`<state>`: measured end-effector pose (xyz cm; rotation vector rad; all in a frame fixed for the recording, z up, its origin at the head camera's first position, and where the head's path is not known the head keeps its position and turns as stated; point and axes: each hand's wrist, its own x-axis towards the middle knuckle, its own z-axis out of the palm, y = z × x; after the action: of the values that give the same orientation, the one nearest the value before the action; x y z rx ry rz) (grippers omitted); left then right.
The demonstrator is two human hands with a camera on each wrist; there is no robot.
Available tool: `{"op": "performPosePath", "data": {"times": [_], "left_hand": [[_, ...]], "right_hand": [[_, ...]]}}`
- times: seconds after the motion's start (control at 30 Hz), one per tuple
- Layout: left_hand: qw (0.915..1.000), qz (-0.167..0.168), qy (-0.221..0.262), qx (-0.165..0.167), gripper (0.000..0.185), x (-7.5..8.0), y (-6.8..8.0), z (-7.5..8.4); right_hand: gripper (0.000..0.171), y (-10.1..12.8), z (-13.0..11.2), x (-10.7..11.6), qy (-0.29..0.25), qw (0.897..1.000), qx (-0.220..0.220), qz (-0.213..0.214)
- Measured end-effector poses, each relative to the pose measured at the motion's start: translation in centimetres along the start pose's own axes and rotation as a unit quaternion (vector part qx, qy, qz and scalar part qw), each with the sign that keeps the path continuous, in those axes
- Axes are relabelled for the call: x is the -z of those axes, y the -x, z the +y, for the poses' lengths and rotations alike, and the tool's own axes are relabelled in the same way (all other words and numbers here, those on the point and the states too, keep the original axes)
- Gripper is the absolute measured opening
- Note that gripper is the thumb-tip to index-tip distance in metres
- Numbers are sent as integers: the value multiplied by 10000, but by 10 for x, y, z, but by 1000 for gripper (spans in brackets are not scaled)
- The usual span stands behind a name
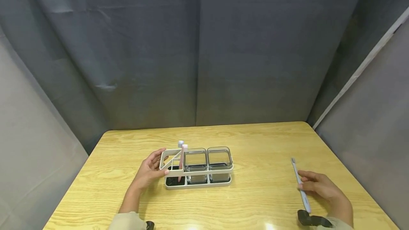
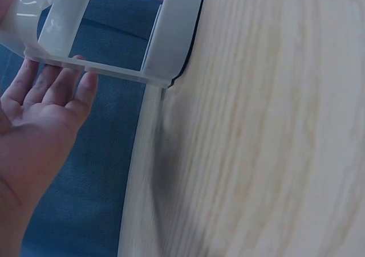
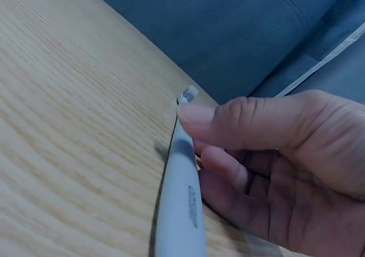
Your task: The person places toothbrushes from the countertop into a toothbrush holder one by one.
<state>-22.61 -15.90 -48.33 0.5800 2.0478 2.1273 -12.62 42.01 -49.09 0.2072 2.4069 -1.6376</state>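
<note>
A white rack (image 1: 198,173) stands mid-table with two clear square cups (image 1: 207,162) in it and a pink toothbrush (image 1: 182,160) upright in its left compartment. My left hand (image 1: 150,169) rests against the rack's left end, thumb at the front corner and straight fingers behind the frame (image 2: 97,69). At the right, my right hand (image 1: 314,185) pinches a pale lavender toothbrush (image 1: 300,184) by its handle (image 3: 179,205), thumb on top, bristle head (image 3: 187,93) pointing away and low over the table.
The wooden table (image 1: 255,144) is ringed by grey-blue curtains on all sides. Dark wrist straps (image 1: 311,219) show at the near edge by both sleeves. The rack sits slightly left of centre, well apart from the right hand.
</note>
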Motion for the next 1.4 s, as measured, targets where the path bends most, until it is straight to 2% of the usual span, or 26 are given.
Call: {"op": "performPosePath", "data": {"times": [0.53, 0.8, 0.9, 1.0, 1.17, 1.27, 1.4], "left_hand": [[10000, -56, 49, 7, 78, 2, 0, 2], [9999, -57, 115, 81, 78, 2, 0, 2], [9999, -22, 125, 89, 78, 2, 0, 1], [9999, -14, 134, 88, 78, 2, 0, 0], [9998, -36, 204, 45, 79, 2, 0, 0], [9998, -42, 200, -14, 78, 2, 0, 0], [9998, -17, 161, -72, 78, 2, -1, -1]], "right_hand": [[63, -6, -11, -7, 328, 9987, -276, 285], [61, -7, -19, -9, 178, 9987, -395, -272], [62, -8, -21, -11, -62, 9985, -376, -388], [63, -9, -21, -14, -600, 9966, -285, -485], [59, -11, -21, -21, -1567, 9852, -130, -683], [52, -12, -22, -24, -1873, 9790, -15, -804], [48, -15, -24, -28, -2009, 9739, 260, -1028]]}}
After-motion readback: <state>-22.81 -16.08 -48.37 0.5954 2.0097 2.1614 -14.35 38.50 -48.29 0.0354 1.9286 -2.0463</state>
